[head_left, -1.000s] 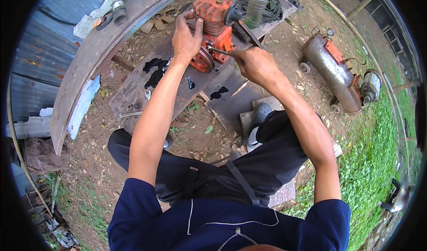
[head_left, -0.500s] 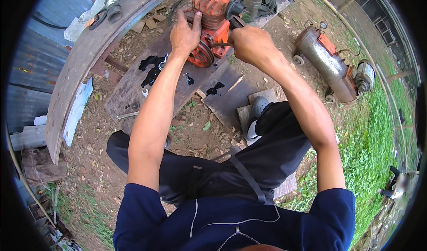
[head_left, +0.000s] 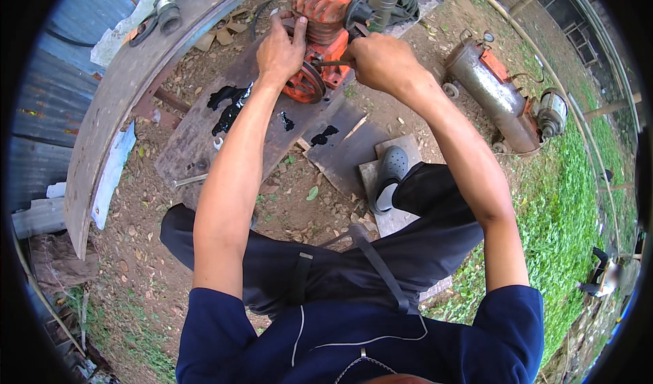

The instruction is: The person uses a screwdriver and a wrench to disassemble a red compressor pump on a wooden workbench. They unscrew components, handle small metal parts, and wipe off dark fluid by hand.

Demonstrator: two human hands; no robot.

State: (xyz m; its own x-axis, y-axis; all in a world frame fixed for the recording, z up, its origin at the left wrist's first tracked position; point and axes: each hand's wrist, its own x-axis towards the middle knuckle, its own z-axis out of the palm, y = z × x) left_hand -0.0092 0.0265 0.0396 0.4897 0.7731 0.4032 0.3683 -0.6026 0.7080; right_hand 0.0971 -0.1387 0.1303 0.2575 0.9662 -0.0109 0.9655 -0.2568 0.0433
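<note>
An orange-red compressor pump [head_left: 318,11] with cooling fins and a round wheel [head_left: 306,85] stands on an oil-stained wooden board [head_left: 204,122]. My left hand [head_left: 280,52] is wrapped round the pump's left side, thumb upward. In my closed right hand [head_left: 384,63] is a thin, dark metal rod-like tool [head_left: 332,63]. Its far end reaches the lower pump body beside the wheel; the exact contact point is too small to make out. My right fist hides the rest of the tool.
A clear plastic bottle [head_left: 385,2] with a blue cap stands behind the pump. Spanners [head_left: 190,180] lie on the board near black oil patches [head_left: 228,108]. At right rests a rusty air tank [head_left: 486,98] on wheels. A curved wooden bench [head_left: 112,105] runs along the left; another person [head_left: 601,275] is far right.
My right hand and the tool have shifted slightly left and down against the pump. My left hand keeps its grip. The whole view has moved a little, showing more of my right shoe.
</note>
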